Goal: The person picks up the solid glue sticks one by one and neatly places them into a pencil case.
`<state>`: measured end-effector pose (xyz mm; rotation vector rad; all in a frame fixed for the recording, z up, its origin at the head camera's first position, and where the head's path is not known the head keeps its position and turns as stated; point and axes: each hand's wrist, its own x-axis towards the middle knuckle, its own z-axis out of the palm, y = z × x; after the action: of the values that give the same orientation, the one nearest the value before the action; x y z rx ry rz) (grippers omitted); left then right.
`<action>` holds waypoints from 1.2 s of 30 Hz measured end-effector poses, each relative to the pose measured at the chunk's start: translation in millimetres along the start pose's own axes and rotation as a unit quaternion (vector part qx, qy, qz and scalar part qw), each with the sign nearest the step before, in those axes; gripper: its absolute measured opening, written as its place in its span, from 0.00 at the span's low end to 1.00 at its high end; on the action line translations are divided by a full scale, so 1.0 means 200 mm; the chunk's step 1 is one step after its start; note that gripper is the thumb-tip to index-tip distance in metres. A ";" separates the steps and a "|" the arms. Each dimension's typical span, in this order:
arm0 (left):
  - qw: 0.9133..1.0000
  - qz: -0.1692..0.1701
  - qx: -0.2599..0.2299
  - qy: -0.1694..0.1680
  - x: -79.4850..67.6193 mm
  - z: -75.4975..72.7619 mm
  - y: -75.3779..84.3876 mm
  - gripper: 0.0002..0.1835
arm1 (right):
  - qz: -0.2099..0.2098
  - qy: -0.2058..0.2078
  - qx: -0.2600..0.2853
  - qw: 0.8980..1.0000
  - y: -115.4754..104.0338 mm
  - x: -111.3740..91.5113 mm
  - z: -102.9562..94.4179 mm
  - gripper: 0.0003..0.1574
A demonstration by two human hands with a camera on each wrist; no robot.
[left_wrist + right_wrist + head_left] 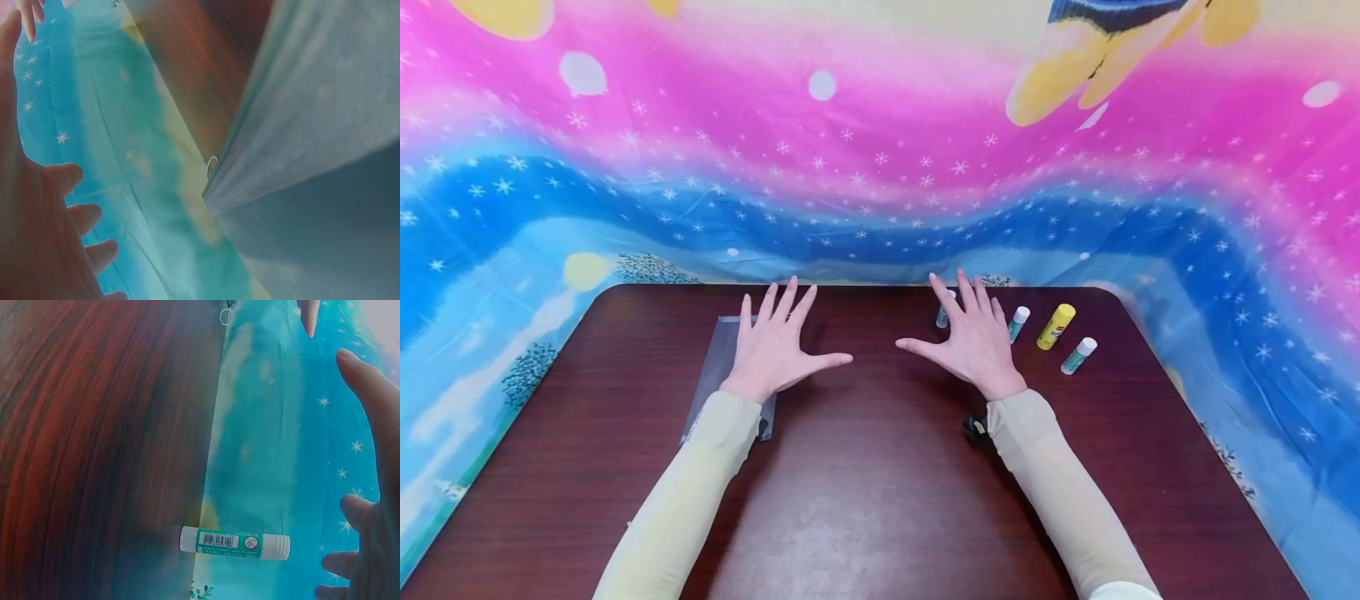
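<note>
On the left side of the brown table [865,500] lies a clear plastic sheet [718,367]. Its long side runs from near to far. The left hand [772,350] lies flat on the sheet's right part, fingers spread wide and straight, gripping nothing. In the left wrist view the sheet fills most of the picture, right under that hand.

The right hand [973,337] is flat too, fingers spread and relaxed, holding nothing. The two thumbs point at each other across a bare strip of table.

The glue sticks lie to the right of the right hand, at the far edge — so the right hand is the nearer one, and the left hand is well apart from them. One stick [945,313] peeks out from behind the right fingers, touching or almost touching; I cannot tell which. Next comes a white-capped green stick [1018,323] just beside the hand, then a yellow stick [1056,326], then one more white-capped green stick [1078,356] farthest right. All tilt with their caps to the far right.

Count: one sheet, four sticks — three green-and-white ones, probably, and one yellow.
</note>
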<state>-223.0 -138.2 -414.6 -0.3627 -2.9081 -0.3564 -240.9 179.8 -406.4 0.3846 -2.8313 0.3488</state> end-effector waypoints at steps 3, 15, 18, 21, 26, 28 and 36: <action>1.000 -0.003 0.008 -0.007 0.00 -0.01 0.01 0.64 | 0.001 0.003 0.000 1.000 0.01 0.00 0.00 0.72; 1.000 -0.010 -0.002 -0.011 -0.03 -0.05 0.02 0.67 | 0.016 0.012 0.039 0.999 0.02 -0.02 0.01 0.74; 1.000 -0.013 -0.007 -0.011 -0.04 -0.06 0.02 0.68 | 0.016 0.017 0.050 0.998 0.03 -0.02 0.01 0.74; 1.000 -0.017 -0.013 -0.013 -0.05 -0.07 0.02 0.68 | 0.018 0.021 0.058 0.998 0.04 -0.02 0.02 0.74; 0.999 -0.026 -0.028 -0.020 -0.06 -0.07 0.00 0.67 | 0.018 0.029 0.067 0.997 0.06 -0.03 0.03 0.74; 0.999 -0.029 -0.037 -0.024 -0.07 -0.08 -0.01 0.67 | 0.020 0.028 0.070 0.997 0.06 -0.03 0.03 0.73; 0.996 -0.044 -0.068 -0.037 -0.10 -0.09 -0.02 0.67 | 0.030 0.017 0.085 0.996 0.08 -0.05 0.05 0.72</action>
<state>-201.5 -151.2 -402.8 -0.2738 -2.9881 -0.5685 -239.1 194.9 -421.1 0.3240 -2.7920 0.6070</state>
